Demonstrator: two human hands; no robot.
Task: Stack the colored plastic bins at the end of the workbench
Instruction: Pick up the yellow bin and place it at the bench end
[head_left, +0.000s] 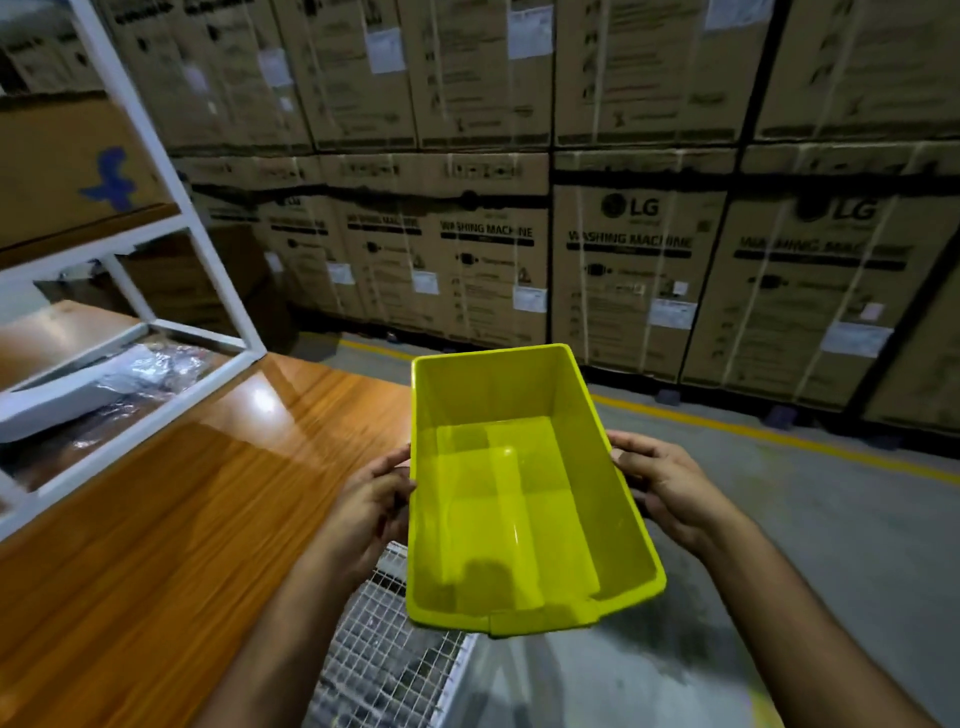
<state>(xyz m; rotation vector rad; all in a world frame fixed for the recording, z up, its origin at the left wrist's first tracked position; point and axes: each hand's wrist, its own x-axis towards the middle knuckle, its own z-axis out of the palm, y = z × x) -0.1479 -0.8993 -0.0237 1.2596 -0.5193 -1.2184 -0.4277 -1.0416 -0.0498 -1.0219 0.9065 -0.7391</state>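
Observation:
An empty yellow-green plastic bin hangs in the air just past the right edge of the wooden workbench. My left hand grips its left wall and my right hand grips its right wall. The bin's open top faces me and its far end tilts up. No other colored bin is in view.
A white metal shelf frame stands on the workbench's left part, with a white tray and plastic wrap inside. A wire mesh cage sits below the bin. Stacked washing machine cartons line the back, behind a yellow floor line.

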